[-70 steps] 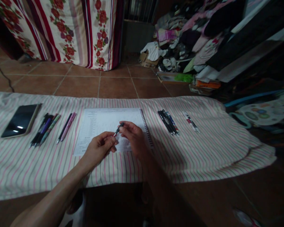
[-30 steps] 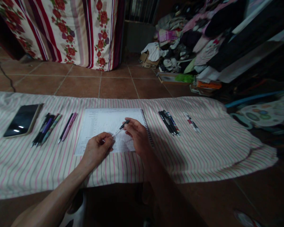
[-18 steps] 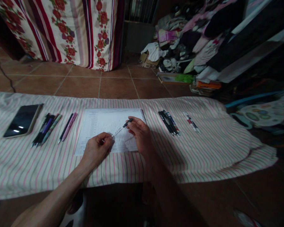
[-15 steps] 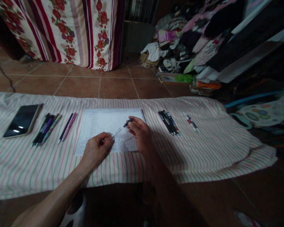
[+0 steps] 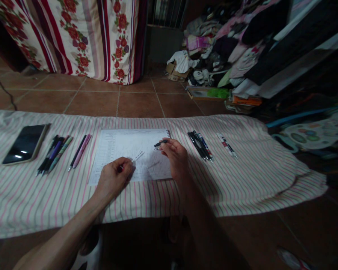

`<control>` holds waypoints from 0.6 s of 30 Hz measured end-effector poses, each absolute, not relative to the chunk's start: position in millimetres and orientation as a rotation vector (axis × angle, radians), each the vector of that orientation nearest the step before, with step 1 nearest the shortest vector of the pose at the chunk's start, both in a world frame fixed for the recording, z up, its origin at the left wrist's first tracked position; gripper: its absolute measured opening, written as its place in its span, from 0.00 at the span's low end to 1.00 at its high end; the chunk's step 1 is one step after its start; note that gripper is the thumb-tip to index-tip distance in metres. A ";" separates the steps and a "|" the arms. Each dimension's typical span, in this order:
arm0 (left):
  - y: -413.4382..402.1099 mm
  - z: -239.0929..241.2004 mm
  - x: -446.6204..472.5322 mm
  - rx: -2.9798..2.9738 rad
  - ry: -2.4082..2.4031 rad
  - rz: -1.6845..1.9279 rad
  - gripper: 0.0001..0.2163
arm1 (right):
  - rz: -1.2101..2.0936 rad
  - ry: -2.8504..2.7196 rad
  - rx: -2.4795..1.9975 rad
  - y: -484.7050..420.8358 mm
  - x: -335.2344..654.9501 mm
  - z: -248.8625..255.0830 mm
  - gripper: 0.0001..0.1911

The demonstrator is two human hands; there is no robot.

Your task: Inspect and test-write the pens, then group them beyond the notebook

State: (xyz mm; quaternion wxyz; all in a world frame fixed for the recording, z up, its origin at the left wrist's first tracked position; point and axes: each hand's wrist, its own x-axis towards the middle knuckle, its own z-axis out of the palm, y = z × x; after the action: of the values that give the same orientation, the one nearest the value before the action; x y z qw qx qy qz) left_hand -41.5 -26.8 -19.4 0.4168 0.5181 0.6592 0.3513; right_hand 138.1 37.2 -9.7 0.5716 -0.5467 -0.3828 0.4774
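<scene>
My left hand (image 5: 116,174) is closed in a pinch over the notebook's lower left. From its fingertips a thin whitish pen piece (image 5: 137,156) sticks out up and to the right; the rest is hidden in the hand. My right hand (image 5: 175,155) pinches a short black pen part (image 5: 160,143) with a shiny sliver under it, maybe a clip. The two pieces are apart. Beneath both hands lies a spiral notebook (image 5: 107,146) open to a printed page with pen scribbles.
Left on the striped cloth (image 5: 242,187) lie a phone (image 5: 26,144), a bunch of pens (image 5: 53,153) and a black and pink pair (image 5: 80,152). At right are several dark pens (image 5: 199,145) and a white-and-black pen (image 5: 227,145). Clothes (image 5: 197,41) are heaped beyond.
My right hand has moved right with the black pen part, which has come away from the whitish piece and turned more level. My left hand has stayed almost still.
</scene>
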 end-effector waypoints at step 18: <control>-28.1 -19.0 -41.6 1.286 1.661 0.896 0.12 | 1.014 -1.110 -1.388 46.4 161.6 -33.6 0.16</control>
State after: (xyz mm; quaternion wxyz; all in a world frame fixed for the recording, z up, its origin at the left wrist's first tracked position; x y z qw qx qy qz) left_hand -41.6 -28.1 -19.0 0.4158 0.5123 0.6613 0.3569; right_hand 161.6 46.4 -33.6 0.5207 -0.5790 -0.4633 0.4231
